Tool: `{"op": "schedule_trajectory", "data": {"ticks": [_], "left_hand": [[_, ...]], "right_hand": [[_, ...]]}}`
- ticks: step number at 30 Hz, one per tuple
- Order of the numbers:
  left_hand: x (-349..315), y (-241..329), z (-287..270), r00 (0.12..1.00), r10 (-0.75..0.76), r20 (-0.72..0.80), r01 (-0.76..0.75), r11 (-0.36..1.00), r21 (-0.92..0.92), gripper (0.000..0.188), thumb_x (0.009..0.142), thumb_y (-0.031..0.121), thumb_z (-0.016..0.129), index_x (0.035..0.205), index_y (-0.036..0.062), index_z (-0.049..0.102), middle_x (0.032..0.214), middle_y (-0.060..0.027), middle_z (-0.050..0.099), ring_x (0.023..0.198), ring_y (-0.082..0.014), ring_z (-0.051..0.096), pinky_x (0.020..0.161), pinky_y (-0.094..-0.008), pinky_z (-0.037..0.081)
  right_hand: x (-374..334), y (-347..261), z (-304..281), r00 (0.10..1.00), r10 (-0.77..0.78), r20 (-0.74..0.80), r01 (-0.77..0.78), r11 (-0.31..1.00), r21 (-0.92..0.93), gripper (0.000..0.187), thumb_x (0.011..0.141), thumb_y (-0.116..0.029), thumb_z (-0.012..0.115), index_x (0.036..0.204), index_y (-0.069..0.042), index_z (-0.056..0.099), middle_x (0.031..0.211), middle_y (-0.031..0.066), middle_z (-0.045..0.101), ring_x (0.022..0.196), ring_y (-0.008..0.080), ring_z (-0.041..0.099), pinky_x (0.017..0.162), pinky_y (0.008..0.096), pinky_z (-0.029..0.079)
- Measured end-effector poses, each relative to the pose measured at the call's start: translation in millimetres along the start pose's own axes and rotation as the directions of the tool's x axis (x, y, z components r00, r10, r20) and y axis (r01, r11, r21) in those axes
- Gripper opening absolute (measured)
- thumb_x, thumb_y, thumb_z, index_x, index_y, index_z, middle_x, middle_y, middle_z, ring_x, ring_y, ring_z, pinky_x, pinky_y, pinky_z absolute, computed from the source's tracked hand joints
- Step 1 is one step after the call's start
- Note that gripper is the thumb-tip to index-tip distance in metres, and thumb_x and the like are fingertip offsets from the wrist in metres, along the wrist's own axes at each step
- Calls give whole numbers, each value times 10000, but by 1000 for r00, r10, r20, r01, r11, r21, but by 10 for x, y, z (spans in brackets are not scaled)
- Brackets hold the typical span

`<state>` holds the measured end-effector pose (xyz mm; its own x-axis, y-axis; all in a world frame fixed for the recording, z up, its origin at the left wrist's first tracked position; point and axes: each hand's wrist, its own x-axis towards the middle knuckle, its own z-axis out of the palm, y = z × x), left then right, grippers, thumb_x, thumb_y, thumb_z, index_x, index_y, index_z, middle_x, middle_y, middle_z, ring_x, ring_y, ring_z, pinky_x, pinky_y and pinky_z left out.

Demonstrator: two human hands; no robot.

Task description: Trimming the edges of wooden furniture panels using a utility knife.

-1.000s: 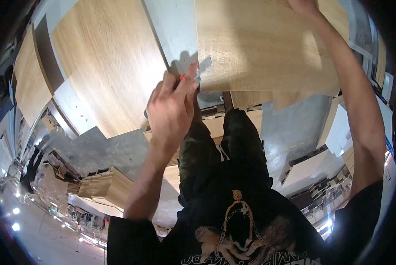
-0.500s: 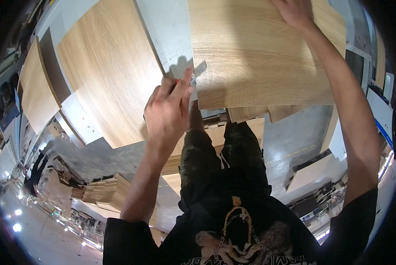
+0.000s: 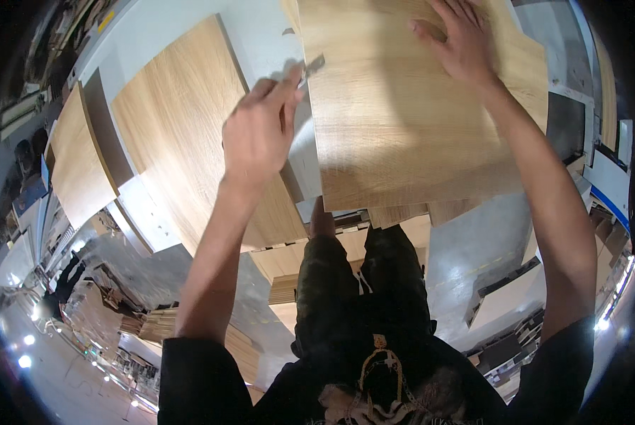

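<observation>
Left hand (image 3: 257,131), fingers clamped on a grey flat-bladed metal tool (image 3: 316,66), has advanced up the pale rectangular wood-grain board (image 3: 395,134) at upper centre, edge work apparently progressing; right hand (image 3: 467,51) rests there, fingers apart

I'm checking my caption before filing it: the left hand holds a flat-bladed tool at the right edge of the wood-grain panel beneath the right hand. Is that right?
Not quite: the head view shows the left hand holding the flat-bladed tool at the left edge of the wood-grain panel beneath the right hand, not its right edge.
</observation>
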<state>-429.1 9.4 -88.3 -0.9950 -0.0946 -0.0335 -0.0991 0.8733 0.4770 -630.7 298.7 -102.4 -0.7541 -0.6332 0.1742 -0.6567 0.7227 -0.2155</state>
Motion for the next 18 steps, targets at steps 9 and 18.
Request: {"op": "schedule_trajectory", "data": {"ticks": [9, 18], "left_hand": [[404, -112, -63, 998, -15, -56, 17, 999, 51, 314, 1052, 272, 639, 1330, 156, 726, 944, -86, 733, 779, -281, 743, 664, -403, 614], [174, -90, 16, 999, 1, -50, -1, 1000, -5, 320, 1068, 286, 612, 1353, 183, 715, 932, -106, 719, 743, -300, 717, 677, -430, 596]], "right_hand": [[-68, -141, 0, 999, -2, -49, 1, 1000, -6, 693, 863, -371, 796, 1440, -44, 594, 1380, 160, 540, 1327, 392, 446, 1149, 530, 339], [-169, -78, 51, 998, 64, -4, -64, 998, -19, 692, 943, -582, 708, 1496, -183, 591, 1338, 92, 553, 1328, 303, 501, 1192, 482, 370]]}}
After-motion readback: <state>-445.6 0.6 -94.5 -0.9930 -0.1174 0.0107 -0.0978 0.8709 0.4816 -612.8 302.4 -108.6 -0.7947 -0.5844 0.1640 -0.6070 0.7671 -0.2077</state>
